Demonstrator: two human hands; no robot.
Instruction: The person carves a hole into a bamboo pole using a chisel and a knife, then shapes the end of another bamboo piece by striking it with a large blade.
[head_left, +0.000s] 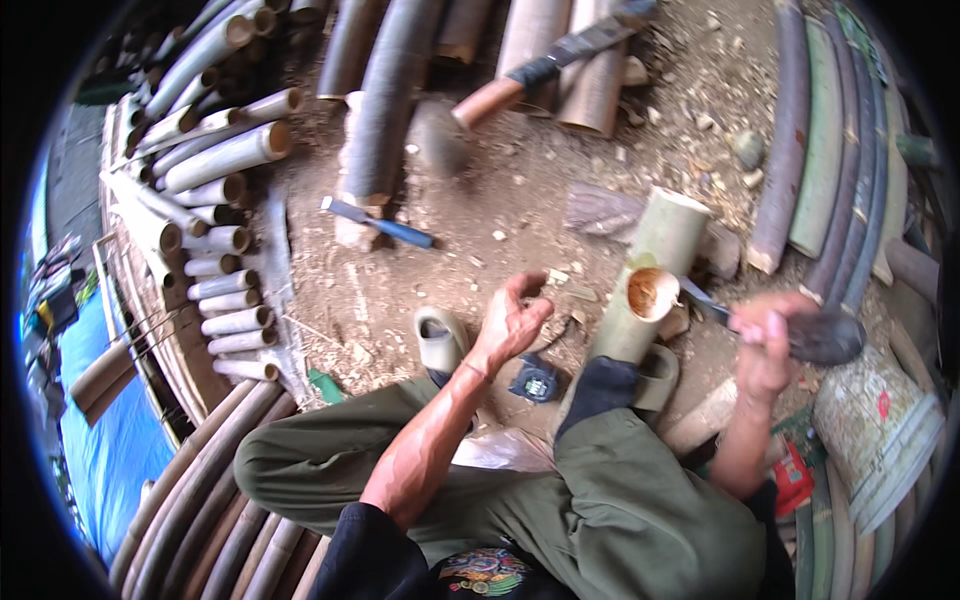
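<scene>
1. Right hand (pixel 765 340) at three o'clock, fingers wrapped tight around a dark-handled tool (pixel 815 338), blade tip at the bamboo section (pixel 645 285).
2. Left hand (pixel 512 325) near centre, fingers loosely curled, half open, holding nothing.
3. Bamboo section propped between both hands, cut end upward.
4. Blue-handled chisel (pixel 385 225) lying on dirt at eleven o'clock.

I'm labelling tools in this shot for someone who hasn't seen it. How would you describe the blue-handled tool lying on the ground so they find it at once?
Start at the big dark bamboo pole running down from the top edge. Just below its cut lower end, on the bare dirt ground, lies the blue-handled chisel, pointing up-left. It is the only blue-handled tool there; the large knife above has a brown handle.
</scene>
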